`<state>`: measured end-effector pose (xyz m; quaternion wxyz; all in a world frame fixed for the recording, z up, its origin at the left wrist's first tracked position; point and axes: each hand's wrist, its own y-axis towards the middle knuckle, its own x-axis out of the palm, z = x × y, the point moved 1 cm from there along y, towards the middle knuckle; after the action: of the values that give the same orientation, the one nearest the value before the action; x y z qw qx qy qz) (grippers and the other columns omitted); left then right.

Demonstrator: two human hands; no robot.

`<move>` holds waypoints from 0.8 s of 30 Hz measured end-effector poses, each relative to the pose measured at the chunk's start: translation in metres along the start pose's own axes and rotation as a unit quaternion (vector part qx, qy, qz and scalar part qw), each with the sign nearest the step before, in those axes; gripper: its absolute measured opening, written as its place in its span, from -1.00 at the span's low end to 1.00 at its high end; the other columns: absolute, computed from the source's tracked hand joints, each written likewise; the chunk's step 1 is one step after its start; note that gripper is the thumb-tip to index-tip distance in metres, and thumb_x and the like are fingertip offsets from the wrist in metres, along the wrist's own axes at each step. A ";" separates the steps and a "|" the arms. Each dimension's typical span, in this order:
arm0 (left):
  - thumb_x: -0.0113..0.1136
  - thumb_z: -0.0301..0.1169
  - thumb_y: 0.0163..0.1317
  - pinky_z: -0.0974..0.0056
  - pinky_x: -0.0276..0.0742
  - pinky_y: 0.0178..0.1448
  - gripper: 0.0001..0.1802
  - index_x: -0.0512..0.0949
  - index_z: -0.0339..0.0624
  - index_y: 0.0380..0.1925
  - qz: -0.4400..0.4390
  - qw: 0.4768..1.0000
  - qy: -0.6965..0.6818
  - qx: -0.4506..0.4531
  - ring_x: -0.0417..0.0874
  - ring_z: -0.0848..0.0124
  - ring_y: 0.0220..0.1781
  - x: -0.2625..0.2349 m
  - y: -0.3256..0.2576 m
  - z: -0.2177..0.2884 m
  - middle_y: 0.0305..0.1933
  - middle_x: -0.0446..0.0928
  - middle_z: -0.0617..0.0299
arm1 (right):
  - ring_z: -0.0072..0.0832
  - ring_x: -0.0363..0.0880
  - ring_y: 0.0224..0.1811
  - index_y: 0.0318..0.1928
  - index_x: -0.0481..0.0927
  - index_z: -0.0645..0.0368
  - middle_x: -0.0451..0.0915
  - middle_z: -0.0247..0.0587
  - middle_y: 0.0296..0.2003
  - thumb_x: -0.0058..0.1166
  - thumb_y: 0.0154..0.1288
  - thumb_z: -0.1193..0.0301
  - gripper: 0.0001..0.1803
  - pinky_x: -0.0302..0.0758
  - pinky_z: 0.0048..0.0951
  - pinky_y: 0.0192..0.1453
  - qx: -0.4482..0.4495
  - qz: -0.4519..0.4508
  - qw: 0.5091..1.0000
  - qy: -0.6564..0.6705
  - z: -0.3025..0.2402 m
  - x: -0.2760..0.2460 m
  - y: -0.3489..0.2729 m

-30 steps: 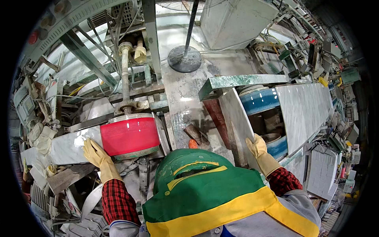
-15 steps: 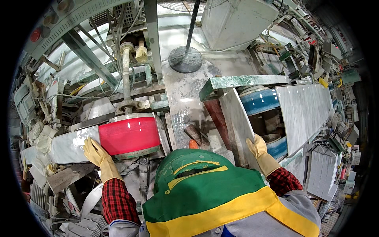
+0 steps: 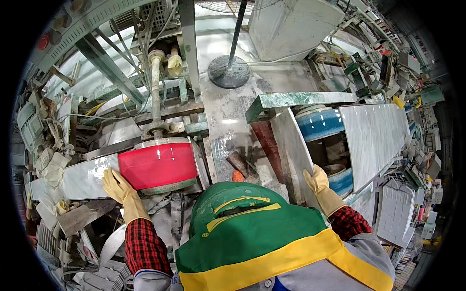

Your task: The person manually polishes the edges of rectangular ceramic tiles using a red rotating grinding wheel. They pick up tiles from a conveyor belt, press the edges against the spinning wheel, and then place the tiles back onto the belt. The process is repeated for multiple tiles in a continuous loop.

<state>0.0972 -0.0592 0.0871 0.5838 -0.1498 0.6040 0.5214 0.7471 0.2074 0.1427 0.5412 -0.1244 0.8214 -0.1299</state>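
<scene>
A red drum (image 3: 158, 166) showed a wider face than a moment earlier, the near edge of a marbled slab (image 3: 80, 179) having slipped leftward, baring more red beside the fingertips. The gloved left hand (image 3: 120, 190) lay on that slab, grip open, clasping nothing; the right hand (image 3: 320, 184) rested over a pale side panel's edge (image 3: 307, 166), its closure unclear.

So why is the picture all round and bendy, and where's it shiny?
In the head view, the wide fisheye lens gives the black, round border and makes the panel at upper left look curved; also in the head view, bright white glare shines on the red drum and the marbled slab under the left hand.
</scene>
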 end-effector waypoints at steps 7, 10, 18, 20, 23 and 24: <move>-0.09 -0.19 0.55 -0.04 0.27 0.43 -0.58 0.59 -0.17 0.16 0.003 1.000 0.003 0.001 0.44 -0.04 0.36 0.002 -0.001 -0.001 0.32 0.52 -0.05 | -0.10 0.71 -0.02 0.07 0.64 0.13 0.73 0.01 -0.14 0.21 0.31 0.25 -0.62 0.56 -0.22 0.09 -0.006 0.009 1.000 -0.002 0.008 0.005 0.004; -0.09 -0.18 0.55 -0.04 0.27 0.42 -0.58 0.59 -0.18 0.16 -0.002 1.000 0.003 0.008 0.45 -0.04 0.35 0.001 0.001 -0.003 0.32 0.52 -0.06 | -0.08 0.70 -0.01 0.07 0.64 0.13 0.73 0.02 -0.14 0.21 0.31 0.24 -0.62 0.56 -0.20 0.09 -0.013 0.008 1.000 -0.016 0.002 0.000 0.001; -0.09 -0.19 0.55 -0.04 0.29 0.41 -0.58 0.60 -0.20 0.14 0.012 1.000 -0.013 0.012 0.46 -0.06 0.32 0.003 0.000 -0.004 0.31 0.52 -0.07 | -0.05 0.69 0.01 0.07 0.64 0.13 0.72 0.04 -0.12 0.21 0.31 0.23 -0.61 0.56 -0.18 0.11 -0.002 -0.002 1.000 -0.003 -0.003 -0.003 0.000; -0.08 -0.19 0.55 -0.04 0.29 0.42 -0.58 0.60 -0.20 0.15 0.009 1.000 -0.007 0.011 0.46 -0.06 0.32 0.002 -0.001 -0.003 0.32 0.52 -0.06 | -0.07 0.69 0.01 0.07 0.64 0.14 0.73 0.03 -0.12 0.21 0.31 0.23 -0.61 0.56 -0.19 0.11 0.006 -0.008 1.000 0.004 -0.008 -0.005 -0.002; -0.08 -0.19 0.55 -0.04 0.28 0.42 -0.58 0.59 -0.20 0.15 0.012 1.000 0.011 0.013 0.46 -0.06 0.32 0.003 -0.002 -0.003 0.32 0.52 -0.04 | -0.08 0.69 0.01 0.07 0.65 0.14 0.73 0.03 -0.12 0.21 0.31 0.23 -0.61 0.56 -0.19 0.11 0.004 -0.010 1.000 0.014 -0.009 -0.006 -0.002; -0.08 -0.19 0.55 -0.04 0.28 0.42 -0.58 0.60 -0.20 0.15 0.011 1.000 0.008 0.013 0.46 -0.06 0.32 0.003 -0.002 -0.004 0.32 0.52 -0.04 | -0.08 0.69 0.01 0.07 0.65 0.14 0.73 0.03 -0.11 0.21 0.31 0.23 -0.61 0.56 -0.20 0.11 0.002 -0.007 1.000 0.013 -0.006 -0.004 -0.001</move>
<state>0.0956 -0.0616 0.0828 0.5749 -0.1399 0.6170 0.5189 0.7430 0.2083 0.1494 0.5301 -0.1279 0.8270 -0.1368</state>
